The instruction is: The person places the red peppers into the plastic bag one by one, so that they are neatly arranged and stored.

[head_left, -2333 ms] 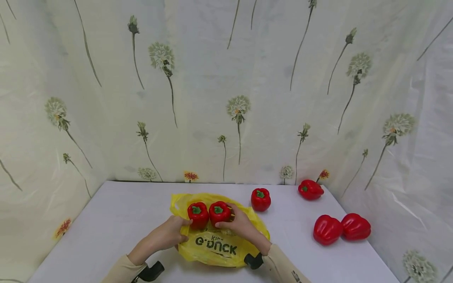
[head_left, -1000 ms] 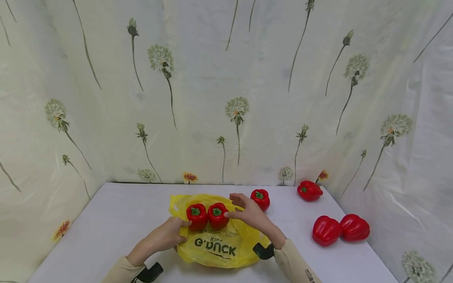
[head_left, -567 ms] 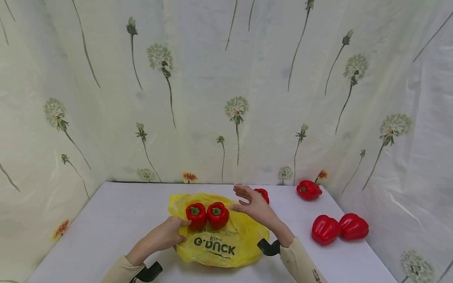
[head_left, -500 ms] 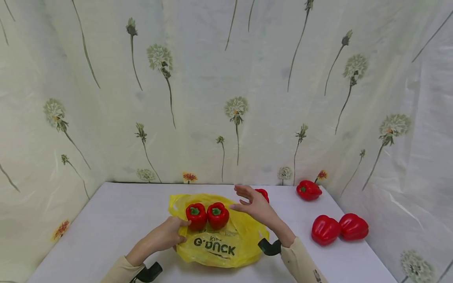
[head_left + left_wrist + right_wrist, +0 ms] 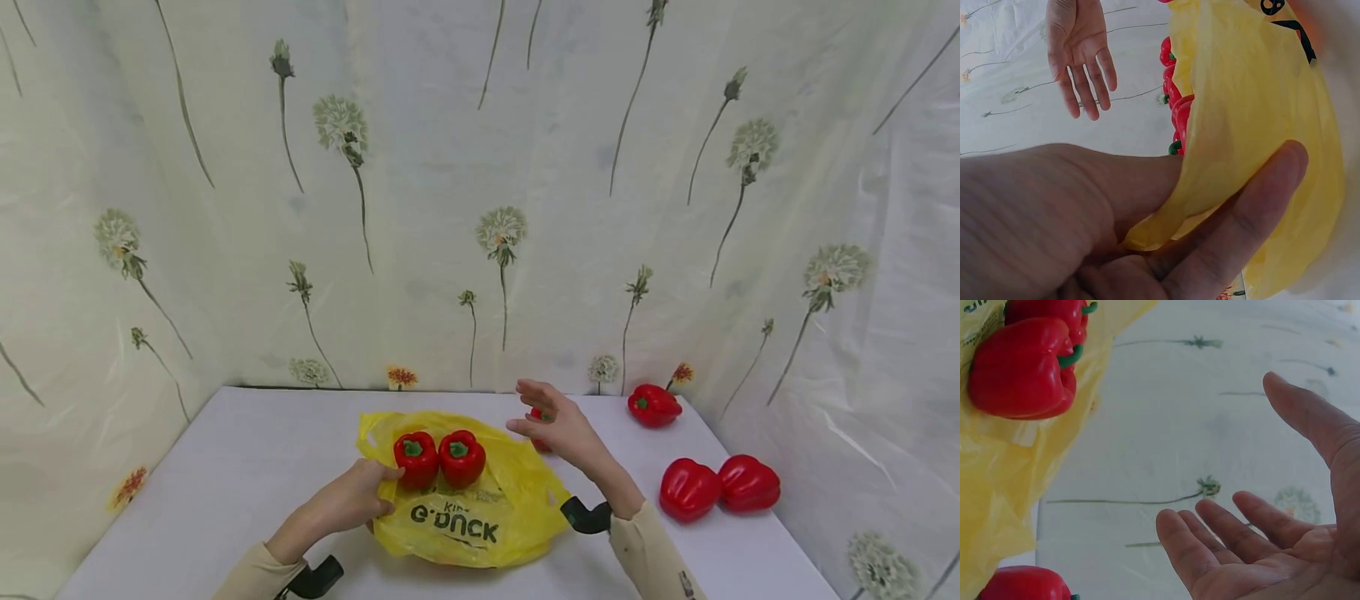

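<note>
Two red bell peppers (image 5: 416, 467) with green stems stand side by side on a yellow plastic bag (image 5: 521, 483) with dark lettering. My left hand (image 5: 358, 497) pinches the bag's left edge between thumb and fingers, as the left wrist view shows with the bag film (image 5: 1254, 100). My right hand (image 5: 561, 427) is raised to the right of the bag, fingers spread and holding nothing. Behind it in the head view, a third bell pepper (image 5: 542, 447) is mostly hidden. The right wrist view shows the bagged pepper (image 5: 1019, 372) apart from my fingers (image 5: 1188, 550).
Another bell pepper (image 5: 655, 406) lies at the back right of the white table (image 5: 285, 442). Two more peppers (image 5: 690, 490) lie together near the right edge. A dandelion-printed curtain (image 5: 420, 208) closes off the back and sides.
My right hand has let go of the right-hand pepper on the bag and moved right and upward, opening its fingers. My left hand and the bag have stayed put.
</note>
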Tool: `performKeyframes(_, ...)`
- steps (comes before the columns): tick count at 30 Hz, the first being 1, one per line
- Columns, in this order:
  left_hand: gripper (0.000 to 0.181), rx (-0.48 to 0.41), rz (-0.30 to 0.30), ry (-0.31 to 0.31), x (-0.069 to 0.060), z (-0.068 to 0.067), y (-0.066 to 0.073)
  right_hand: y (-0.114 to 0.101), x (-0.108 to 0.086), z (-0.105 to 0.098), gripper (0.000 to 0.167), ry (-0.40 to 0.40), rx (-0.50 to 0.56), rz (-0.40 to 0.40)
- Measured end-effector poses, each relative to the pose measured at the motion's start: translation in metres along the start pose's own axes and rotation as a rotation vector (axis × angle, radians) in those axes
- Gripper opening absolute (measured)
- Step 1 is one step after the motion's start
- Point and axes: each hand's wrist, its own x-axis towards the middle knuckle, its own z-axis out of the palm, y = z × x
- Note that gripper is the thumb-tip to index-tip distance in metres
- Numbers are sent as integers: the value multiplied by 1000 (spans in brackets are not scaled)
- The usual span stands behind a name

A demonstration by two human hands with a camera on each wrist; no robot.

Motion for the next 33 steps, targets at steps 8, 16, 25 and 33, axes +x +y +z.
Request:
performKeyframes(8, 50, 13, 7, 12, 0, -1, 0, 0, 0, -10, 79, 3, -21, 19)
performKeyframes(16, 50, 12, 3, 12, -1, -1, 0, 1, -1, -24, 78, 34, -13, 25)
performKeyframes(25, 49, 13, 14, 6, -1, -1, 1, 9, 0, -40, 77, 68, 26, 17)
performKeyframes(33, 49, 7, 19, 4, 0, 0, 1, 18, 4, -45, 87, 100, 57, 72)
